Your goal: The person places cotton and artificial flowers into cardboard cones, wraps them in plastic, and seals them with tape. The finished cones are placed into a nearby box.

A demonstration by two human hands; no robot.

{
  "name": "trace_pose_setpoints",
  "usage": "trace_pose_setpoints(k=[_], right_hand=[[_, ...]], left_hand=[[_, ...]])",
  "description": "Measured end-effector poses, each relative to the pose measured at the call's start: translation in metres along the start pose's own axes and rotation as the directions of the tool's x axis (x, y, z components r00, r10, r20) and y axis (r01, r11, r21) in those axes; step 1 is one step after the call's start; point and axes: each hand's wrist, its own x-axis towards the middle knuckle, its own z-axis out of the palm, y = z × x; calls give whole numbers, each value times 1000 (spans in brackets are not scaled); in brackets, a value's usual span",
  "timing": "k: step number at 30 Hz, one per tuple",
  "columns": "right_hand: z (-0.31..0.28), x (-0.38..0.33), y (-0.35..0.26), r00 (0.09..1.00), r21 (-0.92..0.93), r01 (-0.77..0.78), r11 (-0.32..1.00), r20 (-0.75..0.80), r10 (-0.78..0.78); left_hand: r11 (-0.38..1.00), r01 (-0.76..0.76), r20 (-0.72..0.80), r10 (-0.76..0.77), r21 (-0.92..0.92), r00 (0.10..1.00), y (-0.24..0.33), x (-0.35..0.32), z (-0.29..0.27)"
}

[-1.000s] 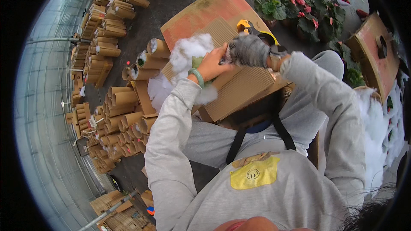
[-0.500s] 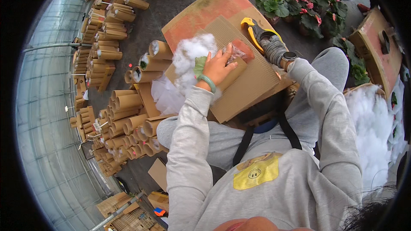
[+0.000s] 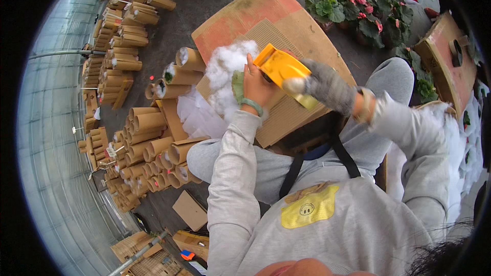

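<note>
My right hand (image 3: 330,87), in a grey glove, grips a yellow tape dispenser (image 3: 281,66); a yellowish tape roll (image 3: 308,101) shows below it. The dispenser's front end is close against my left hand (image 3: 257,86). That hand is bare with a green bangle at the wrist. One of its fingers is stretched out, while the others are largely hidden by the dispenser. Beside it lie a green leaf (image 3: 238,86) and white fluffy stuffing (image 3: 225,74). Under both hands is a corrugated cardboard sheet (image 3: 273,128), on top of a larger reddish-brown box (image 3: 255,7).
Cardboard tubes (image 3: 153,122), some filled with white stuffing, crowd the left side. Potted plants with pink flowers (image 3: 371,15) stand at the far right. Another box (image 3: 450,64) and more white stuffing (image 3: 455,143) are on the right. A cardboard piece (image 3: 190,209) lies at the lower left.
My right hand has lifted and turned the tape dispenser and brought it left, up to my left hand. The left hand, earlier spread over the plastic and cardboard, is now more upright.
</note>
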Motion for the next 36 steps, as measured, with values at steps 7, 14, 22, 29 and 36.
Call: trace_pose_setpoints(k=[7,14,22,29,36], right_hand=[[-4,-59,-24,938,119,-338,934,-44,345],[-22,-38,42,997,-685,-71,725,-64,37],[-108,77,79,998,-995,-22,99,-28,-61],[-54,85,62,812,-833,542,109,486,-323],[-19,117,40,841,-871,491,10,477,256]], left_hand=[[938,222,311,-134,-267,941,-20,21,-15],[881,339,416,-187,-331,890,-37,28,-14],[988,145,247,-128,-53,960,3,4,-20],[996,76,57,-78,37,995,34,-20,-6],[976,-208,-111,215,69,970,43,-81,-77]])
